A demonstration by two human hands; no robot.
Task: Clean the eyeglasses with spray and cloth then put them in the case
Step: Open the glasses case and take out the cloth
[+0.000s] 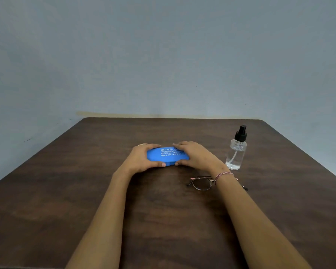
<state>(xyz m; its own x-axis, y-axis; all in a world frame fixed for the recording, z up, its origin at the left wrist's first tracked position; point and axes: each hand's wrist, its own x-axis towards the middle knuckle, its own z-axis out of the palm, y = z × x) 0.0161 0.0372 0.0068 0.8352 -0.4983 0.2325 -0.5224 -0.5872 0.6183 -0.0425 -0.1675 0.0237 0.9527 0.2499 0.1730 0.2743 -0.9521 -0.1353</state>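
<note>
Currently the left hand (142, 157) and right hand (194, 155) each have a grip clamped on the blue rigid plastic case (164, 155). At its five o'clock lie thin wire-rimmed eyeglasses (202, 183): judged light, fragile, best lifted by the frame.

You look down on a dark brown wood-grain tabletop (66, 191) that runs back to a pale blue-grey wall (163, 55). A yellowish stain (105, 114) streaks the wall just above its far edge.
</note>
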